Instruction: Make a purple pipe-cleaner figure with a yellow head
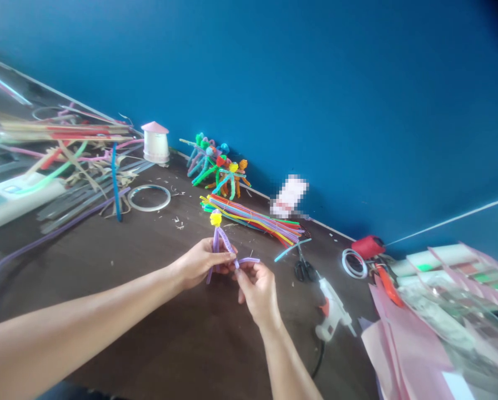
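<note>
Both hands meet over the dark table around a small purple pipe-cleaner figure (226, 240) topped by a fuzzy yellow head. My left hand (205, 260) pinches its legs between thumb and fingers, the head standing up above the grip. At the lower end of one purple leg, my right hand (257, 289) grips the pipe cleaner between thumb and forefinger. A loose purple end sticks out to the right over that hand. Fingertips partly hide where the stems meet. Just beyond the hands lies a bundle of coloured pipe cleaners (252, 216).
Finished-looking pipe-cleaner figures (221, 164) stand by the blue wall near a white pot with a pink lid (155, 145). Scissors (303, 269) and a white glue gun (334, 311) lie to the right. Pink sheets (407, 344) cover the right side; mixed sticks (78, 133) crowd the left.
</note>
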Available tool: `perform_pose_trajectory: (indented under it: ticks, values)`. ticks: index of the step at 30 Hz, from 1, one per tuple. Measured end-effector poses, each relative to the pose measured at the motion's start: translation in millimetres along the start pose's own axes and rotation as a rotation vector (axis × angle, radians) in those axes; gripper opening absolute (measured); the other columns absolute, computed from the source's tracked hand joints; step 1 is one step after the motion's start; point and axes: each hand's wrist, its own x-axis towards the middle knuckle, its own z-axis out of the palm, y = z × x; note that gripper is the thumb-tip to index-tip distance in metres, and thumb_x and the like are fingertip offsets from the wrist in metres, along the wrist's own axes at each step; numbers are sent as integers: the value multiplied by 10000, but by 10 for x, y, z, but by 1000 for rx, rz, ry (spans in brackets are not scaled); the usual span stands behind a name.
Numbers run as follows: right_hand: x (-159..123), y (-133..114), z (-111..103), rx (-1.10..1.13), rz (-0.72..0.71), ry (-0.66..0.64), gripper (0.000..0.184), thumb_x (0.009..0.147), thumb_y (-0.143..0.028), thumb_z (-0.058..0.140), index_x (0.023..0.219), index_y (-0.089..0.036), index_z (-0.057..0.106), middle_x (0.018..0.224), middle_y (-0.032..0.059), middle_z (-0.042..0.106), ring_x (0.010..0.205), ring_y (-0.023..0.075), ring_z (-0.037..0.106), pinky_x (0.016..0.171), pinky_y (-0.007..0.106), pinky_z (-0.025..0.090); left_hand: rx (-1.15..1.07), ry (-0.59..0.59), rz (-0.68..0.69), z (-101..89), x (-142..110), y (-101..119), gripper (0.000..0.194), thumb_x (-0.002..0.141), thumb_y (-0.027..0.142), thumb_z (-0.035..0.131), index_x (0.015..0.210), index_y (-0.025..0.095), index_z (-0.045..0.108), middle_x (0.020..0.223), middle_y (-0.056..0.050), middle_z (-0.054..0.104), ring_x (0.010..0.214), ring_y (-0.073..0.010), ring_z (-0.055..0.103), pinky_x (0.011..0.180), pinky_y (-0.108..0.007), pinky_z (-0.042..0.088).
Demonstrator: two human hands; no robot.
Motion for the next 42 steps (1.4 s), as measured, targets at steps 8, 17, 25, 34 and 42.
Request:
perform_pose_trajectory:
  ticks: [8, 17, 25, 34, 42]
  values:
    - [6, 6, -24, -13, 2, 4, 187, 733, -310, 564, 702, -128, 590, 553, -12, 565, 304, 31, 398, 301, 154, 289, 66, -16, 72, 6, -7, -12, 240, 595, 254, 699, 737, 116, 564, 572, 8, 597, 494, -83, 520, 524, -223, 425]
    - [-19, -29, -37, 0, 7, 18, 228, 764, -316, 537, 637, -128, 566, 478, -22, 539, 300, 30, 383, 310, 148, 257, 149, 8, 169, 13, -16, -21, 207, 627, 261, 676, 734, 121, 566, 568, 6, 605, 495, -90, 519, 512, -217, 425]
    - [-1, -3, -31, 147, 51, 18, 230, 742, -364, 562, 765, -135, 577, 545, -22, 577, 292, 22, 367, 295, 148, 236, 126, 91, 207, 17, -1, -36, 248, 626, 296, 669, 772, 129, 558, 603, 8, 596, 533, -107, 538, 531, -234, 441]
    - [20, 5, -28, 48, 63, 80, 219, 728, -348, 567, 662, -140, 552, 476, -39, 541, 279, 26, 358, 280, 149, 234, 550, 137, 349, -9, -24, -41, 158, 661, 288, 617, 737, 150, 604, 650, -10, 605, 597, -130, 552, 570, -231, 442]
    - [4, -9, -34, -15, 10, 97, 218, 743, -338, 540, 646, -143, 527, 469, -40, 514, 293, 31, 358, 287, 149, 249, 159, 24, 161, 59, -31, -31, 191, 609, 245, 671, 696, 127, 549, 539, 20, 579, 466, -79, 483, 483, -203, 388]
